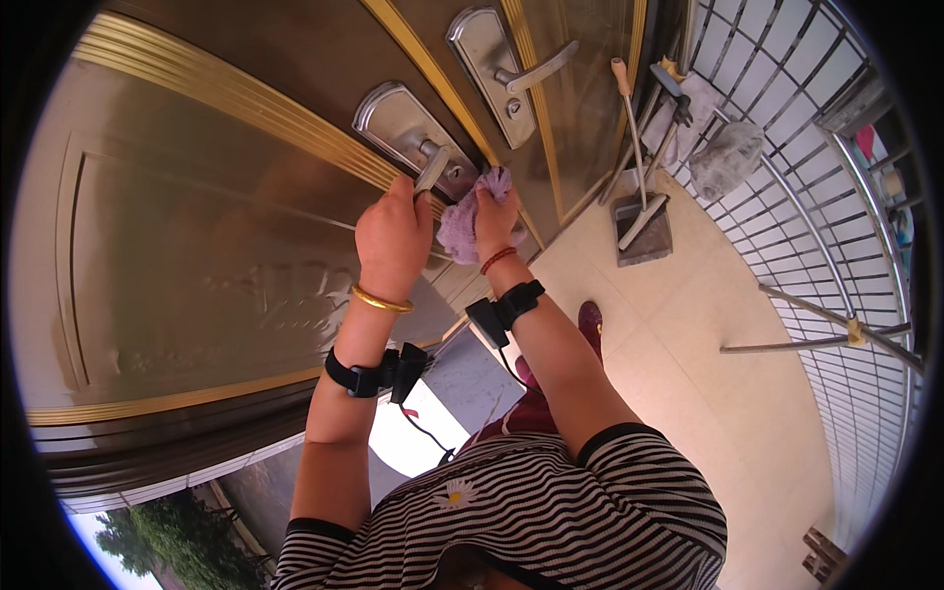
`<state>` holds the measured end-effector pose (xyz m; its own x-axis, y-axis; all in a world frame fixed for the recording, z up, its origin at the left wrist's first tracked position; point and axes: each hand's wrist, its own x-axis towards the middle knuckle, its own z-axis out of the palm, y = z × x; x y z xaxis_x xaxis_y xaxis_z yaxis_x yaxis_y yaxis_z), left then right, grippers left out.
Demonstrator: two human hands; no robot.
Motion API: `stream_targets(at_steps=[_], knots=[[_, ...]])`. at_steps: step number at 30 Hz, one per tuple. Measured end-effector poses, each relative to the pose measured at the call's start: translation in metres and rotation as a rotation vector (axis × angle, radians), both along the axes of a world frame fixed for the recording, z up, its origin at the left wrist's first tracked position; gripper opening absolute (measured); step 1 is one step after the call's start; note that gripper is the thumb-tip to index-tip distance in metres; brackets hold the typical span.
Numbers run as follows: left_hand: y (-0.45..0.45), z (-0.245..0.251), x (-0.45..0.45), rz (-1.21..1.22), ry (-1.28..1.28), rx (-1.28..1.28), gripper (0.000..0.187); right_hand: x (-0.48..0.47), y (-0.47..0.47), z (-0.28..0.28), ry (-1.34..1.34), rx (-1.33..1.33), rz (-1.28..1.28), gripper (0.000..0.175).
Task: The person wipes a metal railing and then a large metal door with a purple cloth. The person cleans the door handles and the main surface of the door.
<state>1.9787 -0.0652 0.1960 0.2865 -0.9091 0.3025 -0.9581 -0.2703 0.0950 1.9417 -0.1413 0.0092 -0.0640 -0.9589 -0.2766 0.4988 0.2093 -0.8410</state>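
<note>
My left hand [394, 228] grips the end of a metal lever handle [433, 171] on the nearer door leaf. In my right hand [495, 216] is a bunched purple cloth [461, 227], held against the door edge just below the keyhole. The handle comes out of a silver lock plate [398, 122] with a rounded end. A second lock plate [479, 44] with its own lever [542, 68] is on the other leaf. Gold ribbed trim [221, 88] runs along the brown door panel [184, 243]. The cloth and my fingers hide part of the door edge.
A dustpan [643, 240] and a brush with a long handle stand in the corner on beige floor tiles [664, 332]. A clear plastic bag [726, 158] hangs by the white tiled wall [796, 199]. Crossed metal tubes [818, 343] of a rack jut out at the right.
</note>
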Motion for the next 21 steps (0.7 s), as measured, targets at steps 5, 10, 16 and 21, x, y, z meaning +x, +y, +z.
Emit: stream_targets(at_steps=[5, 10, 16, 21], knots=[[0.0, -0.001, 0.0, 0.031, -0.004, 0.016, 0.021, 0.009, 0.042, 0.016, 0.14, -0.133, 0.163, 0.037], [0.001, 0.002, 0.0, 0.019, 0.006, 0.029, 0.021, -0.008, 0.018, -0.01, 0.201, -0.093, 0.206, 0.041], [0.0, 0.001, 0.001, 0.013, -0.004, 0.013, 0.023, -0.015, -0.008, -0.037, 0.336, -0.203, 0.183, 0.05], [0.0, -0.003, 0.004, 0.002, 0.001, -0.006, 0.024, -0.018, -0.003, -0.02, 0.275, -0.117, 0.242, 0.051]])
